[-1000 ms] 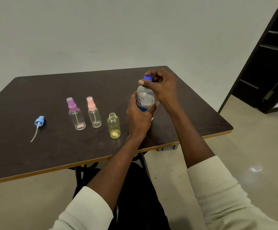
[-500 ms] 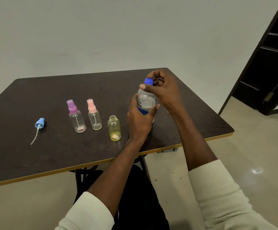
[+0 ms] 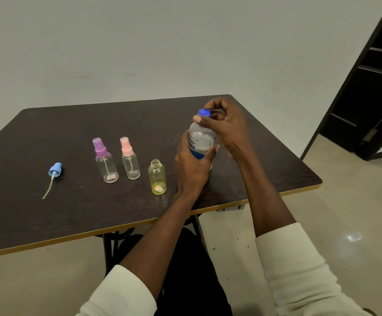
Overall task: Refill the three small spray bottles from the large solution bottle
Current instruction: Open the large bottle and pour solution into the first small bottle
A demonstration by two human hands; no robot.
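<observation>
Dark wood-grain desk [image 3: 48,224] with a yellow edge band, set before a plain pale wall, black doorframe off to the right.

Large solution bottle [image 3: 201,142] stood upright near the desk's right side, about midway between far and near edges; clear upper body, white label with dark lettering and a blue band below. Gripped round the lower body by the left hand [image 3: 191,169], fingers wrapped behind it and thumb across the front. Blue cap [image 3: 204,113] on the neck, pinched from above by the right hand [image 3: 227,128], thumb on the near side and fingers [image 3: 210,105] curled over the far side. Could not tell whether the cap sat tight or loose.

Just left of the left hand: yellow spray bottle [image 3: 157,177], upright, neck open with no sprayer on it, a little pale residue at the bottom. Further left, pink-topped spray bottle [image 3: 130,159] and purple-topped spray bottle [image 3: 105,161], both clear, upright, sprayers fitted, standing near each other but apart, forming a loose row with the yellow one across the middle of the desk.

Well apart toward the left edge: blue sprayer head [image 3: 55,169] lying on its side, its thin white dip tube trailing toward the near edge.

Cream ribbed sleeves pushed up both forearms; pale tiled floor below the near edge.
</observation>
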